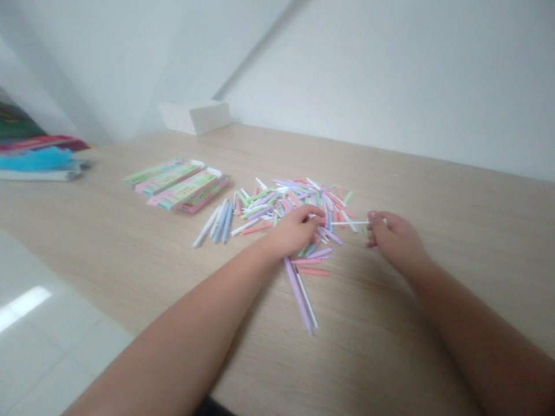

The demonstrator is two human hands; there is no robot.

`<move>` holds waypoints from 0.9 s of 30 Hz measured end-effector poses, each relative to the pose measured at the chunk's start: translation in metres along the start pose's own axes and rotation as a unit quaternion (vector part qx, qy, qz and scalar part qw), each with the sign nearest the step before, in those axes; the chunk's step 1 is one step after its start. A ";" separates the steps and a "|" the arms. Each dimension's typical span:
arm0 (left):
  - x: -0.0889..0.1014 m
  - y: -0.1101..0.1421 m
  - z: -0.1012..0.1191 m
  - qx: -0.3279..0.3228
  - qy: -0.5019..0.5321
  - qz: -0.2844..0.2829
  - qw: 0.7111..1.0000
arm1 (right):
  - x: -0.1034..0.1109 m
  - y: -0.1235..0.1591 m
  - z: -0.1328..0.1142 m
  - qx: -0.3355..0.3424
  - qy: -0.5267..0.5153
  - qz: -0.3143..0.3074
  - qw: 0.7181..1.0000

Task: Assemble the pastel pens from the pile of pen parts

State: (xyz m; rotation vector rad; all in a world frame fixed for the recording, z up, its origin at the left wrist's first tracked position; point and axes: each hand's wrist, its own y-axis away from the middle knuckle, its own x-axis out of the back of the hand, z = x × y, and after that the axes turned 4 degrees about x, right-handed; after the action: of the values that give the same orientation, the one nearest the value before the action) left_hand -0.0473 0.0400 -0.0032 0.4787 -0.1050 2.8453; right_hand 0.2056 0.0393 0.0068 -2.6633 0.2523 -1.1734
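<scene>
A heap of pastel pens and pen parts (290,202) in pink, purple, green, blue and white lies on the wooden table (390,323). My left hand (295,231) is curled at the near side of the heap, fingertips closed among the pieces. My right hand (392,238) is pinched on one end of a thin white pen refill (349,223) that stretches across to my left hand. A purple pen and a white pen (300,297) lie just below my left wrist. A few blue and white pens (217,222) rest in a row left of the heap.
Several flat pink and green pen packs (182,186) lie to the left of the heap. A white box (195,115) stands by the wall at the back. Coloured stacked items (37,156) sit at the far left edge. The table's near-left edge meets a white tiled floor (52,341).
</scene>
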 end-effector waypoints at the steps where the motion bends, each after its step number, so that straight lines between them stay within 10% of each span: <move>1: 0.000 0.000 0.002 0.037 0.040 -0.019 0.998 | 0.000 -0.002 0.002 -0.013 -0.005 -0.010 1.000; 6: 0.009 0.012 0.019 0.191 0.219 -0.167 0.942 | 0.003 -0.008 0.011 -0.046 -0.059 -0.047 0.996; 11: 0.014 0.027 0.030 0.292 0.173 -0.375 0.863 | 0.000 -0.007 0.008 -0.083 -0.149 -0.043 0.984; 27: 0.003 0.025 0.021 0.326 0.114 -0.432 0.833 | -0.009 -0.002 0.009 -0.079 -0.008 -0.028 0.996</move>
State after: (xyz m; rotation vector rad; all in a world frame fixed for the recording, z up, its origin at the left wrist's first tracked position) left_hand -0.0502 0.0144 0.0165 0.2025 0.9143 1.9286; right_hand 0.2064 0.0444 -0.0054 -2.8315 0.2818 -1.1957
